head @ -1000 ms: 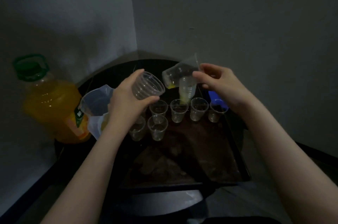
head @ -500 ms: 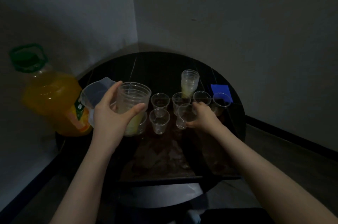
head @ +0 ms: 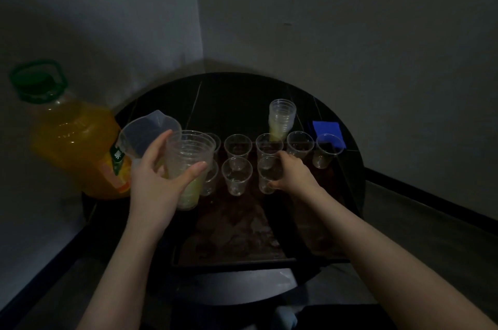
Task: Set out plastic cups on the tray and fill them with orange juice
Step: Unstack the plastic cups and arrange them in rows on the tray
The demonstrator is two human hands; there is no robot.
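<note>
My left hand [head: 159, 181] grips a stack of clear plastic cups [head: 188, 165], held upright above the tray's left side. My right hand [head: 292, 176] holds a single clear cup [head: 268, 173] standing on the dark tray [head: 234, 246] in the near row. Several empty clear cups stand in two rows at the tray's far end, such as one [head: 237, 174] beside the held cup. A big orange juice bottle [head: 72, 138] with a green cap stands at the left.
A second cup stack [head: 281, 119] stands behind the tray on the round black table [head: 237, 98]. A clear measuring jug [head: 145, 135] sits beside the bottle. A blue square [head: 327, 129] lies at the far right. Walls close in behind.
My right hand came down from the air and set a single cup on the tray's near row. My left hand turned its stack upright and lowered it.
</note>
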